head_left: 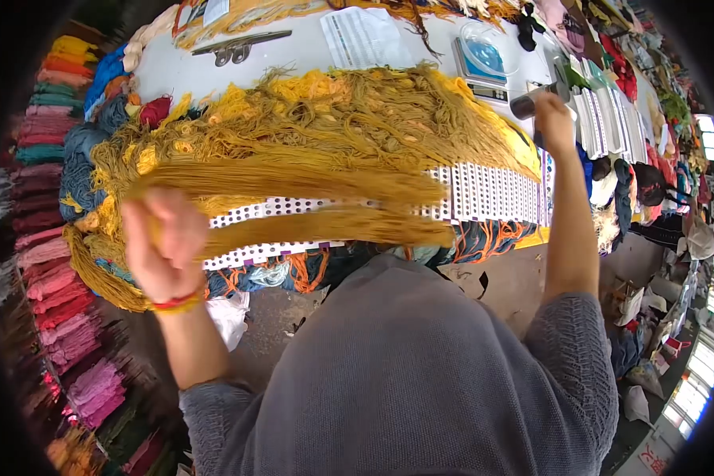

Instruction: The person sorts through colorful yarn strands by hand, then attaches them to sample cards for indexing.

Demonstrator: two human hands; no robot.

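My left hand (163,242), blurred by motion and with a red and yellow band at its wrist, is closed around a long hank of mustard-coloured yarn (293,181). The yarn stretches to the right in two smeared strands above rows of white cards with punched holes (496,193). Behind the cards spreads a broad heap of olive and yellow yarn (333,107). Off to the right, my right hand (554,123) grips a dark grey cylinder-shaped tool (534,101), whose exact kind I cannot make out. It is raised beside the heap, near the scale.
A scale (488,93) carrying a blue-toned round dish stands at the back right. Printed paper sheets (365,38) and a dark metal clamp-like tool (242,47) lie on the white table (163,71). Stacked white cards (603,123) stand right; coloured hanks (51,135) line the left.
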